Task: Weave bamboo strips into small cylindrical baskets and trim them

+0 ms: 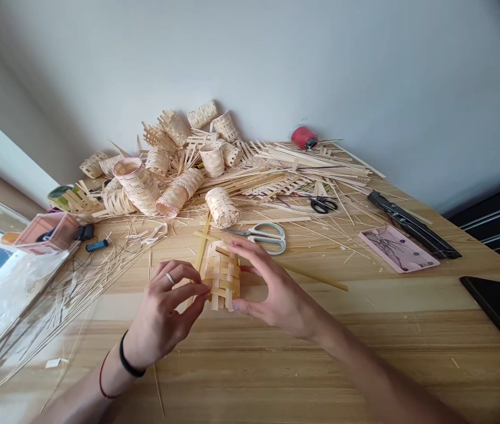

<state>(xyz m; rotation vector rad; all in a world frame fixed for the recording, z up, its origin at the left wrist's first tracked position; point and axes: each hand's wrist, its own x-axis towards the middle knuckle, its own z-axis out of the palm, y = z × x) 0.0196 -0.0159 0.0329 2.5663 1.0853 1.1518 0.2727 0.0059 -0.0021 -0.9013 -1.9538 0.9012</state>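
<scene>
A small woven wood-strip basket (pixel 222 272), pale with yellowish bands, is held just over the table between my hands. My right hand (pixel 271 288) wraps its right side, fingers behind and thumb near the lower edge. At the lower left side, my left hand (pixel 168 303) pinches a thin yellowish strip of the weave; the strip's end is hidden by the fingertips. Just behind the basket, a loose yellow strip (pixel 202 244) lies slanting. Scissors with white and grey handles (pixel 268 237) rest beyond my right fingers. Another finished-looking woven cylinder (pixel 222 207) lies farther back.
Several woven baskets (pixel 137 182) and loose strips (pixel 285 176) pile up by the wall. Black scissors (pixel 324 204), a red thread spool (pixel 304 138), a pink tray (pixel 398 249) and a black stapler-like tool (pixel 413 224) are at right. A pink box (pixel 46 232) stands left.
</scene>
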